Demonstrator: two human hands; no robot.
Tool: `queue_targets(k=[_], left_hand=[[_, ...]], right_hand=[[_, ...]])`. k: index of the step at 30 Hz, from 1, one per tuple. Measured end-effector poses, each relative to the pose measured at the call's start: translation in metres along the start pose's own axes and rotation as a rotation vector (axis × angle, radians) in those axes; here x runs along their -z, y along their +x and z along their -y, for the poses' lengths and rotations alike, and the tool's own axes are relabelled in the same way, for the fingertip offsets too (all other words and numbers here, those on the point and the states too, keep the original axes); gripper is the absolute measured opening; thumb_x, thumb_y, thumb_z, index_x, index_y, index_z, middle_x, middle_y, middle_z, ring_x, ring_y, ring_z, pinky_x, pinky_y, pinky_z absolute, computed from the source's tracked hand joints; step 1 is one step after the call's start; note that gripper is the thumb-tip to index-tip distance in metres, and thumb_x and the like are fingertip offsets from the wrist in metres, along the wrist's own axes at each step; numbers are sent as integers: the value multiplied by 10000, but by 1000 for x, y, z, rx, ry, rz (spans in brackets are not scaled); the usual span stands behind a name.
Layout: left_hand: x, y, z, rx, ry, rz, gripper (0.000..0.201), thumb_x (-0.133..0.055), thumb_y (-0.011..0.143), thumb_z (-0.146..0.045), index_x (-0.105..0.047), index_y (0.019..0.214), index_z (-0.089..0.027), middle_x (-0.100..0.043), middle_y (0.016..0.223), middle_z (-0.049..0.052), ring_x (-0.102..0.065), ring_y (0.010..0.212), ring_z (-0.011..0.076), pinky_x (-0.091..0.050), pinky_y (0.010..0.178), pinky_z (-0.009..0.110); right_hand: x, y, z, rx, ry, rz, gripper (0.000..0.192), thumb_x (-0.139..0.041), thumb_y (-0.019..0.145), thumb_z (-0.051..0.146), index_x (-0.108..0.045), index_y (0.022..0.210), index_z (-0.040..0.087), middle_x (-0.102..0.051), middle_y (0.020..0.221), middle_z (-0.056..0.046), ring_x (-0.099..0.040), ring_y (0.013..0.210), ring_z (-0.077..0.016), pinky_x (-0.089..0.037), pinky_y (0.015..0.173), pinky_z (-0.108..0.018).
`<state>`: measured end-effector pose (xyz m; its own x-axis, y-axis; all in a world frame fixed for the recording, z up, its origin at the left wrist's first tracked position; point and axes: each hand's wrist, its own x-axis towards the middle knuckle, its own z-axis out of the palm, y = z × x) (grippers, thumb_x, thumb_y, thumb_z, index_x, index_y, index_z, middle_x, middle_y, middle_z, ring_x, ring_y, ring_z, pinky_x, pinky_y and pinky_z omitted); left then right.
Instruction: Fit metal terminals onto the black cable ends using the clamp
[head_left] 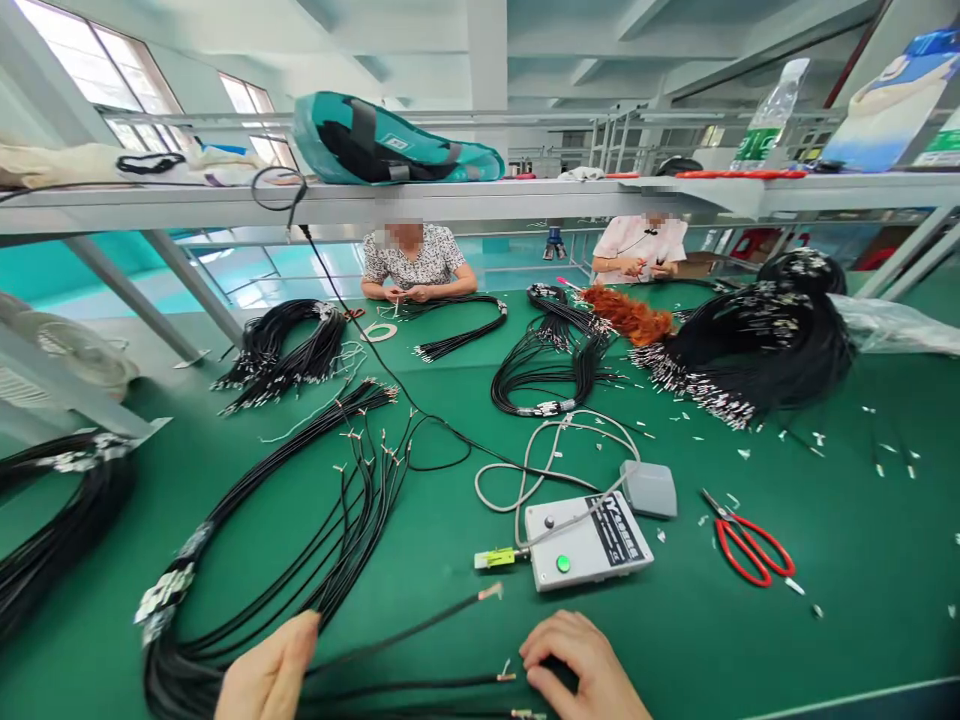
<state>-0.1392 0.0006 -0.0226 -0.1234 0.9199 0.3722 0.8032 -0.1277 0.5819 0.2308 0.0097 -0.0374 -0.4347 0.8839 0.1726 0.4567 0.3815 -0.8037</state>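
My left hand (271,668) is at the bottom left, fingers closed around part of a bundle of black cables (247,475); the exact grip is partly hidden. One black cable (405,633) runs right from this hand to a bare copper end. My right hand (583,668) is curled on the table, with a gap between thumb and fingers and no object seen in it. Just left of its fingertips lies another stripped cable end (504,678). A white tester box (589,540) with a lit green button and a yellow-green connector (495,558) sits beyond the right hand.
Red-handled scissors (752,548) and a grey pedal-like block (649,489) lie to the right on the green table (862,600). Coiled cable bundles (757,340) fill the back. Two people sit opposite. An overhead shelf (540,203) carries a teal bag and bottles.
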Motion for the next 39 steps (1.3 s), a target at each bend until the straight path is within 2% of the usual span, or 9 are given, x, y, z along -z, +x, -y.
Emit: queue_targets(k=[6, 12, 17, 22, 27, 30, 32, 36, 39], left_hand=[[-50, -6, -52, -114, 195, 343, 404, -454, 985, -458, -555, 690, -199, -619, 655, 26, -592, 609, 192, -454, 607, 289], [-74, -3, -106, -163, -23, 709, 169, -517, 981, -295, -589, 1098, -196, -671, 1031, 84, -634, 899, 220, -495, 814, 354], [-88, 6, -136, -131, -231, 785, 159, -510, 977, -236, -584, 1109, -187, -641, 1022, 78, -624, 900, 201, -502, 837, 347], [-92, 10, -148, -18, -441, 741, 154, -505, 981, -255, -643, 981, -186, -640, 929, 56, -601, 849, 171, -480, 788, 295], [-85, 15, -145, 402, -832, 698, 304, -635, 906, -444, -609, 870, -144, -574, 667, -12, -475, 544, 79, -375, 515, 203], [-81, 17, -142, 572, -1016, 703, 397, -691, 847, -518, -587, 886, -137, -534, 565, -49, -375, 411, 40, -266, 411, 175], [-80, 17, -140, 607, -1074, 699, 404, -699, 842, -518, -584, 898, -135, -574, 566, -37, -385, 382, 35, -254, 393, 168], [-80, 15, -140, 601, -1102, 687, 421, -697, 839, -534, -582, 909, -134, -607, 577, -21, -422, 369, 38, -267, 381, 161], [-80, 11, -141, 585, -1083, 684, 445, -696, 828, -562, -577, 899, -139, -590, 574, -29, -427, 379, 42, -295, 383, 162]], right_hand=[[3, -9, 0, -150, 97, -234, 208, -581, 954, 368, -715, 870, 233, -755, 888, -38, -708, 850, -194, -565, 819, -321], [2, -8, -8, -242, 157, -367, 202, -637, 922, 398, -730, 864, 228, -761, 846, -37, -703, 770, -192, -577, 758, -320], [4, -7, -5, -240, 145, -337, 188, -622, 937, 378, -723, 877, 232, -759, 854, -27, -700, 779, -183, -572, 753, -314], [1, -8, -3, -251, 88, -311, 201, -569, 969, 368, -714, 952, 229, -758, 934, -51, -705, 863, -199, -572, 816, -345], [-8, -2, 24, -67, -30, -35, 308, -520, 989, 308, -643, 1262, 237, -701, 1251, -97, -630, 1176, -250, -496, 1005, -439], [-8, 1, 42, 56, 57, 308, 267, -492, 1004, 276, -702, 1169, 278, -759, 1090, -45, -678, 1052, -202, -520, 938, -367], [-5, 3, 46, 40, 108, 360, 229, -515, 999, 304, -732, 1069, 289, -773, 987, -15, -700, 947, -180, -533, 890, -333], [0, 17, 44, -224, 153, -73, 173, -600, 950, 364, -715, 981, 239, -755, 948, -44, -689, 806, -176, -551, 745, -307], [-2, 33, 46, -260, 215, -250, 214, -660, 906, 377, -688, 1040, 213, -718, 892, -45, -626, 650, -136, -513, 603, -280]])
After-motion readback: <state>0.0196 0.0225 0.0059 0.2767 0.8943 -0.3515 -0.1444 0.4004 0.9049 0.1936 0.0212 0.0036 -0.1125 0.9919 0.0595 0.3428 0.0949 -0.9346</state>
